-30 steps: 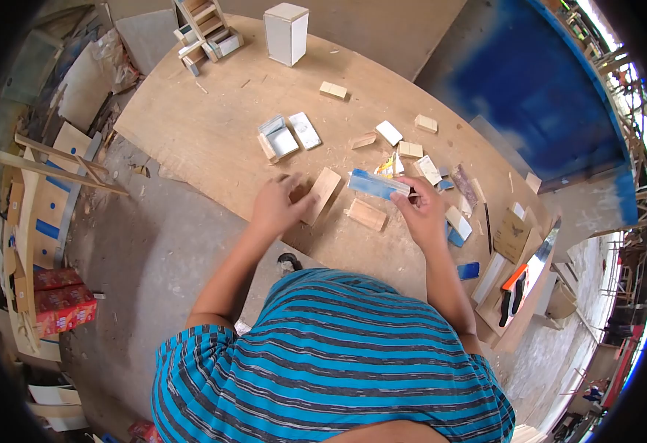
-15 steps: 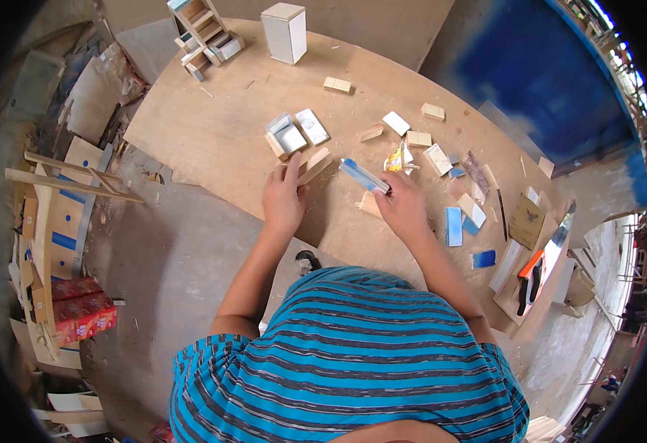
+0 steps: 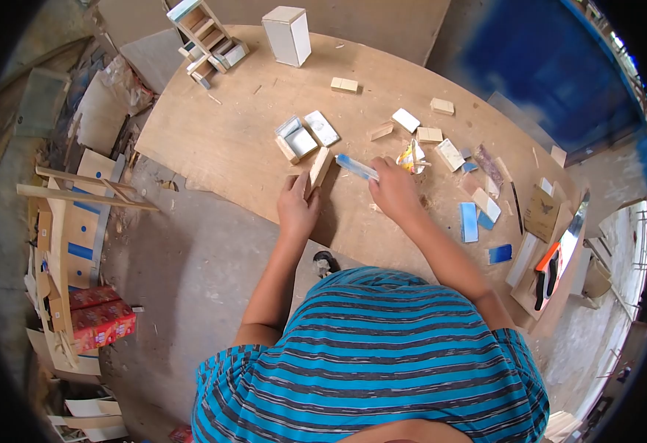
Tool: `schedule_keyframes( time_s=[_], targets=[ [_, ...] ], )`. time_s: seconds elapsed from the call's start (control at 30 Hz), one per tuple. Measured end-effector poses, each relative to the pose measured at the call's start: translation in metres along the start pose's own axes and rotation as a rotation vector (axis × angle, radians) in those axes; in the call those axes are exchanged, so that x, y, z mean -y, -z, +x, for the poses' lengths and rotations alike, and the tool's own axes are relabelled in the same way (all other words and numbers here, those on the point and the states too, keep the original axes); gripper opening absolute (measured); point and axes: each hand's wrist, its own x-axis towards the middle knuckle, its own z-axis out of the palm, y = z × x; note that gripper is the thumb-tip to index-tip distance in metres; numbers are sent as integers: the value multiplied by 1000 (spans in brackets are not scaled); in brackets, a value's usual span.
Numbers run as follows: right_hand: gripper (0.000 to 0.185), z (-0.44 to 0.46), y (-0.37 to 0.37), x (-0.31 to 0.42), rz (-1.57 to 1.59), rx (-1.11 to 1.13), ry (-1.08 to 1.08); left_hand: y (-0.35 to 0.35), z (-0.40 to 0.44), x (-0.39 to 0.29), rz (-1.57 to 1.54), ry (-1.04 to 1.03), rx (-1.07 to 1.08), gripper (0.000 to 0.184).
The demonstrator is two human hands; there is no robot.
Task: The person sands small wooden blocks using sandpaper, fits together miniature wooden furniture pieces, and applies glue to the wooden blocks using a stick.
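Note:
My left hand (image 3: 298, 207) is closed around a small pale wooden block (image 3: 319, 168), tilted up at the table's near edge. In my right hand (image 3: 397, 190) is a slim clear stick-like tool with a blue end (image 3: 356, 167); its exact kind does not show. The blue end points at the block, close to it, and I cannot tell whether they touch. Just beyond the block sits a small open wooden box with a white inside (image 3: 297, 140). Beside that box lies a flat white panel (image 3: 322, 128).
Several small wood pieces and a yellow-white wrapper (image 3: 412, 157) are scattered to the right on the wooden table (image 3: 227, 125). A handsaw with an orange and black handle (image 3: 548, 266) lies at the right edge. A white upright box (image 3: 288, 37) and a small wooden shelf model (image 3: 207, 37) stand at the back.
My left hand has gripped the block and tipped it more upright. The right hand has brought the blue-ended tool nearer to it. The whole view has shifted slightly.

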Motion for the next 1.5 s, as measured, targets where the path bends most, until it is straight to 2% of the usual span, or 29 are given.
schedule_keyframes(
  time_s=[0.1, 0.3, 0.5, 0.57, 0.67, 0.8, 0.9, 0.93, 1.03, 1.13, 1.23, 1.33, 1.43, 1.47, 1.5],
  targets=[
    [31, 4, -6, 0, -18, 41, -43, -1, -1, 1, 27, -19, 5, 42],
    [38, 10, -12, 2, -89, 29, 48, -2, 0, -2, 59, -38, 1, 40],
    [29, 15, -18, -1, -110, 55, 70, 0, 1, -3, 56, -27, 26, 41],
    [28, 15, -21, -3, -77, 3, 82, 3, 1, -5, 54, -18, 36, 39],
    [29, 12, -20, -6, -7, -38, 65, 1, -6, 3, -119, -27, -30, 40],
    [30, 5, -11, -8, 159, -109, 100, 16, -8, -1, -1158, 490, -17, 42],
    [31, 1, 3, 3, 275, -50, 65, 35, -8, 12, -1802, 556, 237, 38],
    [32, 0, 6, 7, 312, -47, 61, 37, -7, 8, -1856, 635, 194, 35],
    [32, -1, 16, 19, 388, -52, 65, 39, -5, 13, -2216, 638, 346, 38],
    [30, -2, 21, 27, 420, -69, 93, 36, -4, 8, -2386, 550, 411, 45],
    [29, -2, 24, 31, 449, -70, 94, 31, -2, 8, -2420, 522, 462, 44],
    [29, -3, 24, 24, 400, -73, 103, 29, 1, 8, -2041, 484, 290, 41],
    [29, -3, 14, 6, 321, -90, 111, 29, 4, -2, -1390, 548, -31, 40],
    [29, -3, 11, 2, 302, -94, 112, 25, -2, 26, -1316, 472, 43, 45],
    [29, -3, 11, 0, 284, -97, 114, 27, -1, 20, -1221, 454, 32, 46]
  ],
)
